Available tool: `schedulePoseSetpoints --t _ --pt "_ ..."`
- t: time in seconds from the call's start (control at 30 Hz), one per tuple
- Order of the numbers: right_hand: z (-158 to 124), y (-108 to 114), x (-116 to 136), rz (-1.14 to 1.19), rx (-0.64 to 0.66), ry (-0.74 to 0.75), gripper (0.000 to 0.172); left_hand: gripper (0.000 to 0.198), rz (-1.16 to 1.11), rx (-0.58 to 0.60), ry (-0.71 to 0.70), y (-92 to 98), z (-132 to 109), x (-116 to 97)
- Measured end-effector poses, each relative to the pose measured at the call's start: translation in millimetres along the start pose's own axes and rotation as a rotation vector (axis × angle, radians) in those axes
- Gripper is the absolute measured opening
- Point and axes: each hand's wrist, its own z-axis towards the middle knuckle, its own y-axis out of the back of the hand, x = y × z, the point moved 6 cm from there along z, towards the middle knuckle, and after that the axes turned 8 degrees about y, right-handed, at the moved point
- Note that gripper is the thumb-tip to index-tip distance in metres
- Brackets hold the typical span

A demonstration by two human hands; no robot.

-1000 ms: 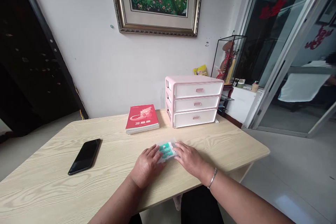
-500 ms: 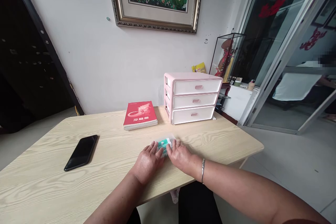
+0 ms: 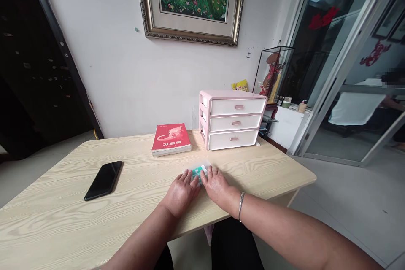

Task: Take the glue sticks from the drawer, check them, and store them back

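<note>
A small clear plastic packet (image 3: 198, 171) with teal and white contents lies on the wooden table near its front edge. I cannot make out exactly what is inside. My left hand (image 3: 182, 190) rests over the packet's left side, fingers stretched forward and thumb on top. From the right, my right hand (image 3: 218, 185) lies on it in the same way, with its thumb close to the left one. Both hands look open and laid on the packet, which they partly cover. A silver bangle (image 3: 241, 206) circles my right wrist.
Behind the packet stand a red book (image 3: 171, 138) and a pink and white three-drawer box (image 3: 234, 120), its drawers closed. At the left of the table (image 3: 139, 219) lies a black phone (image 3: 103, 180). A wall with a framed picture (image 3: 193, 25) rises behind.
The view has shifted slightly, so the scene sits a little lower and the left-hand items further right. Both hands stay on the packet, almost unmoved.
</note>
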Motion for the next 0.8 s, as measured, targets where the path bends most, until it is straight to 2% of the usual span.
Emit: schedulePoseSetpoints --t 0.27,0.43,0.53,0.7,0.8 --pt "4.7 -1.2 1.4 0.065 0.026 -0.022 0.048 0.029 0.005 -0.033 0.003 0.9 -0.7 3.0" --pt "10.4 -9.0 4.2 0.038 0.109 -0.027 0.05 0.031 0.006 -0.019 0.01 2.8 0.2 3.0" --pt "11.5 -6.2 5.2 0.013 0.136 -0.016 0.049 0.031 0.009 -0.004 0.012 3.7 0.8 2.5" --pt "9.6 7.9 -0.9 0.059 0.075 -0.048 0.046 0.029 0.017 -0.009 0.018 2.5 1.0 1.5" --pt "0.4 11.7 -7.0 0.192 0.013 -0.064 0.046 0.028 -0.006 -0.014 0.037 1.2 1.0 2.3"
